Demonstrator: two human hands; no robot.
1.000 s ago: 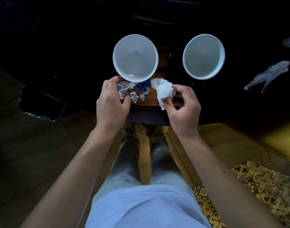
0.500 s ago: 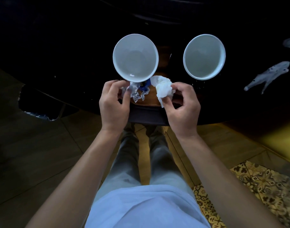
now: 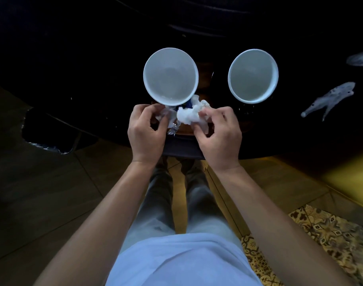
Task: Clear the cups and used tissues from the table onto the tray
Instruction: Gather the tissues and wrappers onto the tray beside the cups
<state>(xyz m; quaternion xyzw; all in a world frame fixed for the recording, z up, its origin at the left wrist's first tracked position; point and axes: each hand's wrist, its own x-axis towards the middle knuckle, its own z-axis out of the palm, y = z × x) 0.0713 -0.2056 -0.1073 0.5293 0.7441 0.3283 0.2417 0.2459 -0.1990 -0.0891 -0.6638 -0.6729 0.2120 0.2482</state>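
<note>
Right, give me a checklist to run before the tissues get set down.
1. Right hand grips the white tissue: ok.
2. Left hand holds the crumpled wrappers: ok.
3. Left cup upright, clear of the hands: ok.
4. Right cup upright, untouched: ok.
5. Both cups empty: cannot tell, a little liquid may sit at the bottom.
6. Tray edges and free space visible: cannot tell, the surface is too dark.

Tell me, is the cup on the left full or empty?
Almost empty: the left cup shows its bare white inside, with only a thin glint at the bottom.
</note>
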